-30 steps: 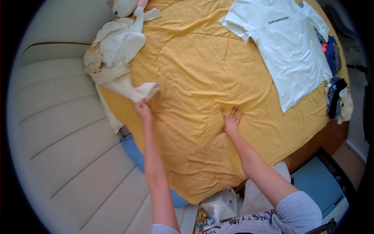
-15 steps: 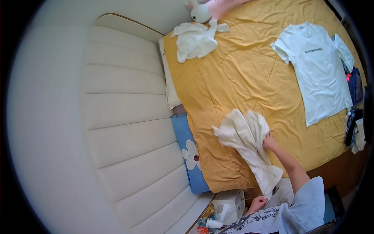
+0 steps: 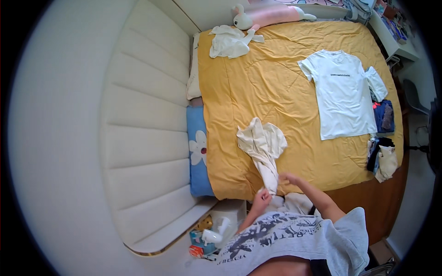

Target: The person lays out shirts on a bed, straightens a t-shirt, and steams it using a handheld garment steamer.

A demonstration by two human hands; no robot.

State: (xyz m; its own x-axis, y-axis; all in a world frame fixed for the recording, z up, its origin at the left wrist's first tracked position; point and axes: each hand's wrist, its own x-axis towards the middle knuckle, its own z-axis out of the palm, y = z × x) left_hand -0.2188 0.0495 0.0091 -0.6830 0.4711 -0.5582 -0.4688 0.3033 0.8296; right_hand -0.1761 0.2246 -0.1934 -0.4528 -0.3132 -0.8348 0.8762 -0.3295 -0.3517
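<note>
My left hand (image 3: 261, 197) is closed on the near end of the cream garment (image 3: 264, 149), bunched at the near side of the yellow quilt (image 3: 281, 89). Right hand (image 3: 288, 178) loosely open just beside it; can't tell contact. I'd pull lightly, smoothing creases.

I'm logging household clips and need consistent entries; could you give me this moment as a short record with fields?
Left hand: closed on the near end of the cream garment
Right hand: at that garment's right edge, blurred; contact unclear
Cream garment: bunched, far part on the yellow bedcover
White T-shirt: laid out to the right
Far left: crumpled white garment, plush rabbit
Left edge: blue pillow
Right edge: clothes piles
</note>
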